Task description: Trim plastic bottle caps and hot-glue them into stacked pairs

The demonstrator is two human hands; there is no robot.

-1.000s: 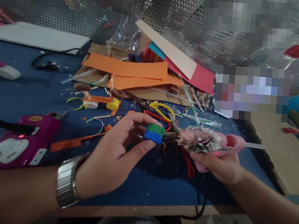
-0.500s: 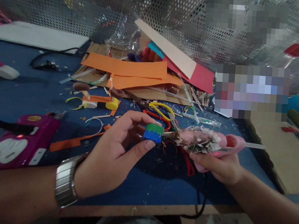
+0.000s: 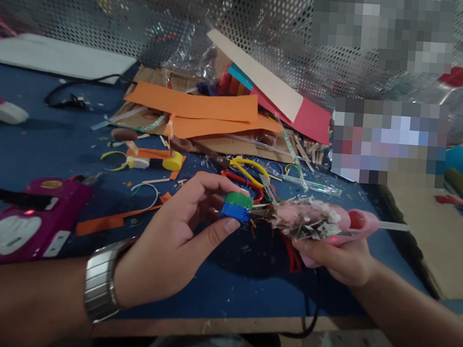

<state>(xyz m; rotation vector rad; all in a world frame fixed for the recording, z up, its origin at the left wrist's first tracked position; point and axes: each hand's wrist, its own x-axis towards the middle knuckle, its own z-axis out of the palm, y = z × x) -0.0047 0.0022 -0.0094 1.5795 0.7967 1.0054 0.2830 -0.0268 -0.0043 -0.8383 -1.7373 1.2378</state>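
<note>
Between thumb and fingers, my left hand (image 3: 175, 238) pinches a stacked pair of bottle caps, a green cap (image 3: 239, 200) on top of a blue cap (image 3: 234, 212). My right hand (image 3: 340, 258) is wrapped round the underside of a pink hot glue gun (image 3: 309, 221), whose barrel is crusted with dried glue and debris. A glue stick (image 3: 394, 226) pokes out of its back end. The nozzle points left and meets the right side of the caps; whether it touches them I cannot tell. Yellow-handled scissors (image 3: 251, 169) and red-handled scissors (image 3: 259, 194) lie just behind.
Orange paper strips (image 3: 196, 105) and coloured card lie on cardboard at the back, against a perforated metal sheet (image 3: 155, 20). A purple power strip (image 3: 26, 217) sits at left. A small bottle-cap and stick assembly (image 3: 153, 159) stands mid-table. Cardboard (image 3: 441, 236) lies at right.
The glue gun's nozzle has shifted slightly against the caps. Both hands keep nearly the same place and grip.
</note>
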